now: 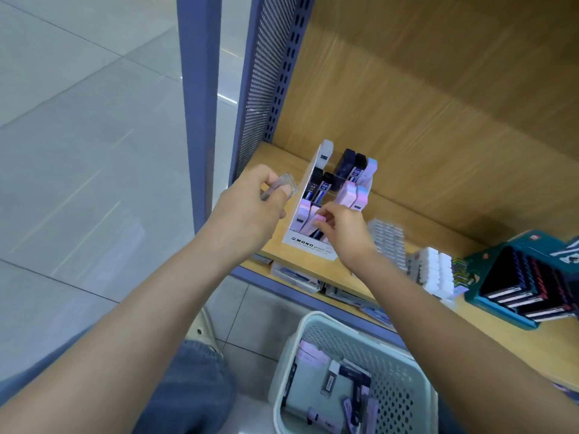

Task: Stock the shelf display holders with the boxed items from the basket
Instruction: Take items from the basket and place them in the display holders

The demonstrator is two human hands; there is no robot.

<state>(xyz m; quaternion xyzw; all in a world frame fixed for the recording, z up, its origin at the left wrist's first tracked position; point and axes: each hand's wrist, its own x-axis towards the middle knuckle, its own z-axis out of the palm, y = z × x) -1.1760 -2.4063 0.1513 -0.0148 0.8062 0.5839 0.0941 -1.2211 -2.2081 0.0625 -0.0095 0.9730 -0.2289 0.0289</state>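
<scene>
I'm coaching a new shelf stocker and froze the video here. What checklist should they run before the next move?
1. Right hand pinches the pink box: ok.
2. Pink box is at the display holder's front row, beside similar pale boxes: ok.
3. Pink box fully seated: cannot tell, fingers hide it.
4. Left hand free for the next item: not ok, it grips a clear case.
5. Basket has boxed items left: ok.
</scene>
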